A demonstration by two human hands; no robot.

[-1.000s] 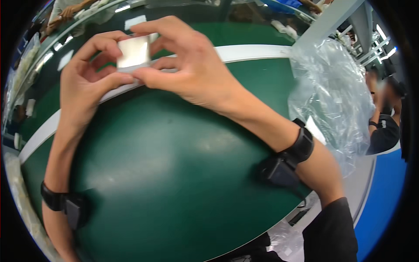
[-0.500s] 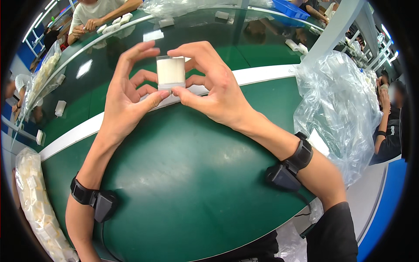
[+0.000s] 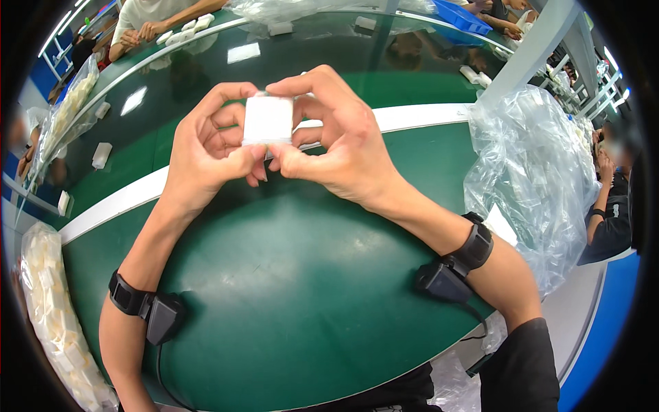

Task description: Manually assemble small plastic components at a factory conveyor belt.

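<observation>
A small white square packet (image 3: 268, 121), apparently in a clear wrapper, is held up above the far side of the green table. My left hand (image 3: 209, 137) pinches its left side, the forefinger at the top edge and the thumb at the bottom corner. On the opposite side my right hand (image 3: 336, 134) grips it the same way, forefinger on top and thumb below. The two thumbs nearly meet under the packet. Fingers behind it are partly hidden.
Beyond a white rail (image 3: 113, 209) runs a dark green belt with scattered white packets (image 3: 101, 155). A large clear plastic bag (image 3: 528, 178) lies on the right; a bag of white packets (image 3: 55, 309) stands at the left. A blue tray (image 3: 461, 15) and other people are farther off.
The packet now shows a brighter, plain white face instead of a cream one with a clear strip below. Both hands have closed in around it. Packets on the belt have shifted to the right.
</observation>
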